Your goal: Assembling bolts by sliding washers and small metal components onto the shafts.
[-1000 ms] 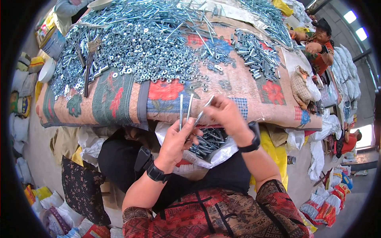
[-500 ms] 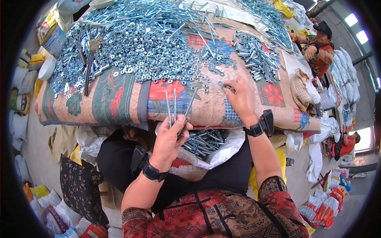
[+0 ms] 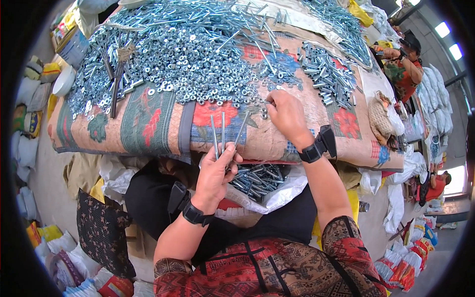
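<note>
My left hand (image 3: 213, 173) is closed around three thin metal rods (image 3: 223, 129), which stick up and fan out in front of the table edge. The rods' lower ends are hidden in my fingers. My right hand (image 3: 288, 115) rests over the patterned cloth (image 3: 267, 136) with its fingers curled down. Its fingertips touch a few loose nuts (image 3: 264, 110) at the near right fringe of a large heap of nuts and washers (image 3: 193, 72). Whatever is between those fingertips is hidden.
Short metal tubes (image 3: 326, 74) lie in a pile at the right, long rods (image 3: 198, 20) behind the nuts. On my lap sits an open white sack (image 3: 289, 190) of metal pieces (image 3: 255, 180). A bundle of dark rods (image 3: 115, 94) stands left. Another person (image 3: 405, 74) is at far right.
My right hand has moved left and slightly down, onto loose nuts at the heap's fringe. The left hand keeps its hold on the rods. The view has shifted slightly.
</note>
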Tool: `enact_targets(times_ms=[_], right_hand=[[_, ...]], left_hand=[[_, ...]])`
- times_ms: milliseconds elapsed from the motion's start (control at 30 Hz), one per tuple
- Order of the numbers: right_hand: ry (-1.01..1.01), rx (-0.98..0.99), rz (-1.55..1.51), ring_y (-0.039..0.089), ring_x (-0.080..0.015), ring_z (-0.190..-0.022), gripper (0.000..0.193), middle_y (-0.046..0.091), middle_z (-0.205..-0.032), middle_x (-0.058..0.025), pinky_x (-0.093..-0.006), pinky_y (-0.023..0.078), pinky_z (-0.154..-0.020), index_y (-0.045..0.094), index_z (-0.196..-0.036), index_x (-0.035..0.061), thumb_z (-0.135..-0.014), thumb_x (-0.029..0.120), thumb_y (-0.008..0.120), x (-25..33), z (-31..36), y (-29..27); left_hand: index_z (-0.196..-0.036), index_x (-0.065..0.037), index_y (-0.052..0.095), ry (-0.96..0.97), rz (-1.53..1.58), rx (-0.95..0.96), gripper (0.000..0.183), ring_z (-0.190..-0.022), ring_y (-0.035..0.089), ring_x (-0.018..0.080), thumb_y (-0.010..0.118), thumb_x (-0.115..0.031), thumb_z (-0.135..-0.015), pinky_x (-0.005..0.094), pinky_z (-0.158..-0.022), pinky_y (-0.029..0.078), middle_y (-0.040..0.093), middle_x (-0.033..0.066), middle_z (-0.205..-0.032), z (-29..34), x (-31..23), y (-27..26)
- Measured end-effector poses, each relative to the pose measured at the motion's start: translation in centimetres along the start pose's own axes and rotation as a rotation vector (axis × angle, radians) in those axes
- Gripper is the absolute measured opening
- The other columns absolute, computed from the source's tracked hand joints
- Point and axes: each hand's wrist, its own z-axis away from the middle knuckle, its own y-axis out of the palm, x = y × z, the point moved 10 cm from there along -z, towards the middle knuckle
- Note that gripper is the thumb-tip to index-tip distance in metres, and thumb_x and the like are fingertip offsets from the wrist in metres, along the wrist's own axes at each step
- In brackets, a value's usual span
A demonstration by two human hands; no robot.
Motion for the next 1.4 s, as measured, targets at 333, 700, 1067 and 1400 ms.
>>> enact_targets(times_ms=[333, 700, 1067, 1400], right_hand=[[0.378, 0.174, -1.136, 0.064, -0.0103, -0.08, 0.016, 0.067, -0.089, -0.0053, -0.0231, 0.052, -0.073, 0.065, -0.099, -0.0045, -0.085, 0.003, 0.064, 0.0, 3.8, 0.4], [-0.247, -0.282, -0.295, 0.066, -0.0273, -0.076, 0.023, 0.069, -0.089, -0.0133, -0.0315, 0.052, -0.067, 0.068, -0.103, 0.0068, -0.08, 0.003, 0.066, 7.0, 5.4, -6.3], [-0.054, -0.121, 0.123, 0.057, -0.0295, -0.077, 0.02, 0.058, -0.081, -0.011, -0.0423, 0.045, -0.068, 0.062, -0.088, 0.0028, -0.078, 0.019, 0.068, 1.2, 1.7, -0.8], [0.301, 0.396, -0.985, 0.052, -0.0039, -0.068, 0.021, 0.059, -0.079, 0.003, -0.0205, 0.042, -0.061, 0.064, -0.097, 0.0026, -0.085, 0.02, 0.066, 0.1, 3.2, 0.0]], left_hand=[[-0.099, -0.01, 0.061, -0.069, -0.103, 0.052, 0.018, -0.053, 0.051, 0.0041, 0.069, -0.021, -0.087, 0.015, -0.042, 0.028, 0.061, 0.0002, -0.075, 0.3, 1.2, 0.6], [-0.097, -0.011, 0.058, -0.091, -0.004, 0.159, 0.011, -0.058, 0.053, 0.0045, 0.061, -0.02, -0.092, 0.0147, -0.043, 0.031, 0.061, -0.0003, -0.078, 0.3, 1.6, 2.0], [-0.097, -0.012, 0.058, -0.029, -0.008, 0.034, 0.01, -0.058, 0.053, 0.0047, 0.062, -0.019, -0.091, 0.0154, -0.044, 0.032, 0.062, 0.0003, -0.078, 0.6, 1.1, 0.5], [-0.097, -0.01, 0.058, -0.055, -0.095, 0.137, 0.012, -0.057, 0.054, 0.0057, 0.064, -0.017, -0.089, 0.016, -0.044, 0.031, 0.062, 0.0022, -0.078, 0.2, 1.0, 1.5]])
